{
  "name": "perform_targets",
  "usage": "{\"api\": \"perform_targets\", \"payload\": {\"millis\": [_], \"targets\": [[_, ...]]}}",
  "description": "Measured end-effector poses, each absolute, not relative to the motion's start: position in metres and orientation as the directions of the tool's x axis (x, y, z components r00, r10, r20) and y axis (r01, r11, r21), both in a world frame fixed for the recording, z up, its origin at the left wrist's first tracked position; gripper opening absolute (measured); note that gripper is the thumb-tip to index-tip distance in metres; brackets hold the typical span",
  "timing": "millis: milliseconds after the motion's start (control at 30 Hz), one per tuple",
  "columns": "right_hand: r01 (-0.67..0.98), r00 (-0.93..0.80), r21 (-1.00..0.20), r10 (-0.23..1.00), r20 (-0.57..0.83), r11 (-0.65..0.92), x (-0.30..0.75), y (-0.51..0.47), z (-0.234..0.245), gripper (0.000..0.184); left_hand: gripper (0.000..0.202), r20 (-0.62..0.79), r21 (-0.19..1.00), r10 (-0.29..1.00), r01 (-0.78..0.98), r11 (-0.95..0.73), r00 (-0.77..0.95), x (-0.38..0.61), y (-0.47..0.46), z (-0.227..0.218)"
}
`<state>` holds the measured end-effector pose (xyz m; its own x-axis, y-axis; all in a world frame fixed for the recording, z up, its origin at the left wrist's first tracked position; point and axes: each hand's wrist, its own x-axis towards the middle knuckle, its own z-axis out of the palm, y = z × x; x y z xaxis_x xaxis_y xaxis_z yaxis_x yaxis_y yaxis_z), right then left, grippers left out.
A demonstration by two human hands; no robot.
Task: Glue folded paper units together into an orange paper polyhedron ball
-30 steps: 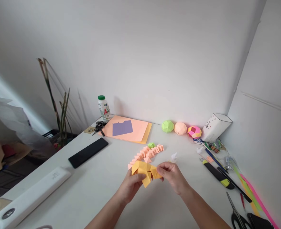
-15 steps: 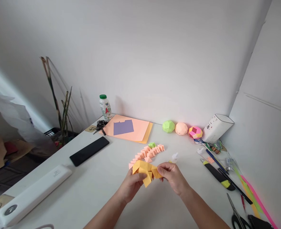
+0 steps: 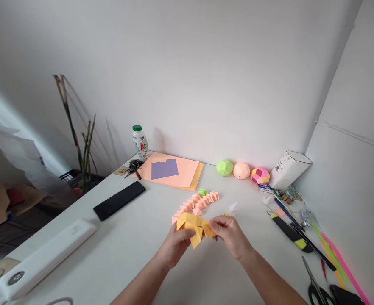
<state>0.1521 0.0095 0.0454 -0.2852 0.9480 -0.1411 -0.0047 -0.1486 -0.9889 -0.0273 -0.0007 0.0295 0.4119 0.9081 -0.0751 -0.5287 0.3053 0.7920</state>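
A partly assembled yellow origami model [image 3: 188, 220], made of folded paper pieces, is held above the table between my two hands. My left hand [image 3: 173, 247] grips its left side, the thumb lying across the front. On the right, my right hand [image 3: 230, 234] pinches a yellow flap between thumb and fingers. Just behind the model lie rows of folded peach paper units [image 3: 190, 205], with a small green unit [image 3: 202, 192] at their far end. A white-tipped item [image 3: 233, 209], perhaps a glue bottle, lies beyond my right hand.
Paper sheets [image 3: 187, 173], a black phone [image 3: 120, 201] and a white elongated device [image 3: 50, 258] occupy the left. Finished paper balls [image 3: 241, 170] line the wall. At right are a utility knife [image 3: 290, 232], scissors [image 3: 314, 281] and a white container [image 3: 288, 169]. A bottle [image 3: 140, 143] stands behind.
Almost nothing differs. Both hands keep the same hold on the yellow origami model, and the view has shifted very slightly.
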Motion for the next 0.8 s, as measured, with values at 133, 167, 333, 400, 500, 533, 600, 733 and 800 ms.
{"api": "perform_targets", "payload": {"millis": [133, 167, 333, 400, 500, 533, 600, 733, 800], "targets": [[-0.005, -0.284, -0.988, 0.948, -0.146, -0.154, 0.1520, 0.0093, 0.0450, 0.029, 0.019, -0.083, 0.792, 0.909, -0.527, 0.309, 0.407, -0.0279, 0.0001, 0.0286], [-0.004, -0.285, -0.988, 0.948, -0.145, -0.153, 0.1520, 0.0092, 0.0449, 0.029, 0.019, -0.084, 0.791, 0.909, -0.527, 0.310, 0.408, -0.0280, 0.0002, 0.0284], [0.015, -0.289, -0.991, 0.948, -0.134, -0.135, 0.1510, 0.0078, 0.0439, 0.028, 0.020, -0.088, 0.791, 0.907, -0.525, 0.315, 0.412, -0.0276, -0.0006, 0.0278], [0.028, -0.289, -0.992, 0.950, -0.122, -0.119, 0.1504, 0.0064, 0.0439, 0.028, 0.019, -0.097, 0.792, 0.909, -0.522, 0.317, 0.406, -0.0275, -0.0013, 0.0278], [0.041, -0.289, -0.994, 0.951, -0.109, -0.101, 0.1493, 0.0042, 0.0451, 0.030, 0.018, -0.111, 0.793, 0.911, -0.517, 0.323, 0.398, -0.0275, -0.0019, 0.0277], [0.044, -0.286, -0.994, 0.952, -0.107, -0.099, 0.1489, 0.0036, 0.0457, 0.030, 0.018, -0.113, 0.794, 0.910, -0.515, 0.324, 0.398, -0.0275, -0.0018, 0.0276], [0.050, -0.276, -0.994, 0.955, -0.107, -0.096, 0.1478, 0.0027, 0.0467, 0.030, 0.017, -0.113, 0.797, 0.909, -0.510, 0.325, 0.402, -0.0275, -0.0011, 0.0272], [0.067, -0.249, -0.994, 0.963, -0.106, -0.092, 0.1452, 0.0019, 0.0471, 0.029, 0.014, -0.114, 0.800, 0.910, -0.506, 0.322, 0.399, -0.0279, 0.0000, 0.0261], [0.073, -0.234, -0.993, 0.966, -0.108, -0.093, 0.1441, 0.0013, 0.0466, 0.029, 0.013, -0.119, 0.798, 0.912, -0.509, 0.323, 0.393, -0.0283, 0.0000, 0.0258]]}}
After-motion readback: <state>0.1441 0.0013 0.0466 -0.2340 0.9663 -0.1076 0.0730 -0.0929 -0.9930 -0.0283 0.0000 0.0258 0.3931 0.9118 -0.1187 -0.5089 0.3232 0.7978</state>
